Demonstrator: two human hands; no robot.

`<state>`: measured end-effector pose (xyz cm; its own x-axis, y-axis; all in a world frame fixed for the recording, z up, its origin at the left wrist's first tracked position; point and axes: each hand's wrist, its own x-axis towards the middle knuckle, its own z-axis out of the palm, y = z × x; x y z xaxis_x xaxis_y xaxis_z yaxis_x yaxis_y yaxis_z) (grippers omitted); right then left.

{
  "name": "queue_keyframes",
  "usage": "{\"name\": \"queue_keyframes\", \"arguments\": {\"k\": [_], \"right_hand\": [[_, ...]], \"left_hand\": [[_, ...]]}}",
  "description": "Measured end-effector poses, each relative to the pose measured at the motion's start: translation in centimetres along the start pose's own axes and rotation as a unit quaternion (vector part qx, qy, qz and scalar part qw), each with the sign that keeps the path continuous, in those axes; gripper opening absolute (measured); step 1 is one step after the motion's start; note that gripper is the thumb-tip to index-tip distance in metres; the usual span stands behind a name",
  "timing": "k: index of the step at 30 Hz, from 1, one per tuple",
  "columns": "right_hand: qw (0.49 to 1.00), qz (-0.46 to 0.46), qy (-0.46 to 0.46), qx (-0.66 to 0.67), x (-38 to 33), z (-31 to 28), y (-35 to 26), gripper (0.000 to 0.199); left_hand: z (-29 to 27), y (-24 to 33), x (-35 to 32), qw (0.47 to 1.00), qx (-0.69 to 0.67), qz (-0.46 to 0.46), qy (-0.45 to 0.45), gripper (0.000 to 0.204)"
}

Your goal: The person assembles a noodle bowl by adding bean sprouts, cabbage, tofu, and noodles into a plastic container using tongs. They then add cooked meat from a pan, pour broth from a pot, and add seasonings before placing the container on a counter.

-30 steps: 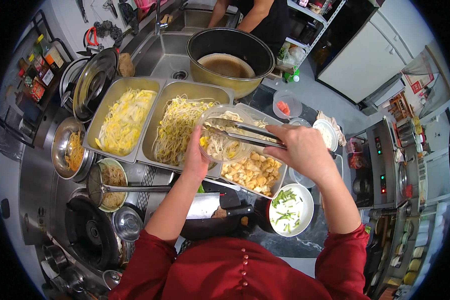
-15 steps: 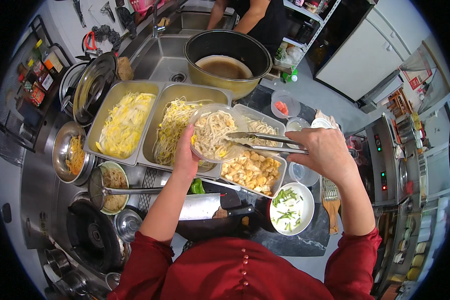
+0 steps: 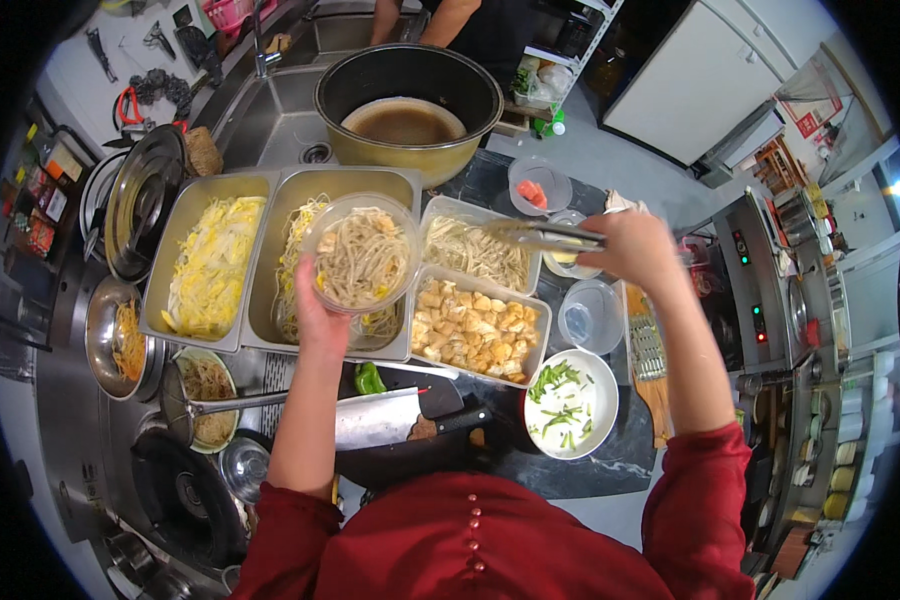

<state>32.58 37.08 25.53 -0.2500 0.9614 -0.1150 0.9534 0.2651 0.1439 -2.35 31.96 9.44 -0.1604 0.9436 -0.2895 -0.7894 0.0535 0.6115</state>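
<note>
Nearest stuff first: the cleaver (image 3: pixel 375 420) lies on the bench (image 3: pixel 620 470) at lower centre, handle pointing right, so I'd keep both forearms high over it. White pan (image 3: pixel 600 395) of green strips at lower right, cubes (image 3: pixel 480 330) just above it, don't trail a sleeve in either

Left hand (image 3: pixel 322 315) is full, cupping the side of a clear bowl (image 3: pixel 350 202), left of centre over the sprout tray (image 3: pixel 370 183). It's well loaded with strands, so hold it level and spread those fingers for support imo

Right hand (image 3: pixel 635 248) grips the tongs (image 3: pixel 550 236), right of centre. Their tips blur over the tub (image 3: pixel 458 206) of pale strands, can't tell if they're pinching any. Small pinches should tangle less, and bringing the bowl closer would mean fewer drips

Far end, top of frame: big pot (image 3: pixel 400 157) with brown liquid, give its rim some room
</note>
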Motion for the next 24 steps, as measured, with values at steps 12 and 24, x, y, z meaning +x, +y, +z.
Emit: {"name": "queue_keyframes", "arguments": {"k": [12, 24], "right_hand": [[0.998, 0.008, -0.018, 0.063, 0.2, 6.8, 0.6, 0.037], [0.93, -0.05, 0.115, 0.346, -5.7, -4.2, 1.1, 0.044]], "left_hand": [[-0.9, 0.0, 0.0, 0.998, 0.044, 0.035, 0.03, 0.063], [0.4, -2.8, 1.0, 0.997, 0.075, 0.008, -0.018, 0.061]]}}
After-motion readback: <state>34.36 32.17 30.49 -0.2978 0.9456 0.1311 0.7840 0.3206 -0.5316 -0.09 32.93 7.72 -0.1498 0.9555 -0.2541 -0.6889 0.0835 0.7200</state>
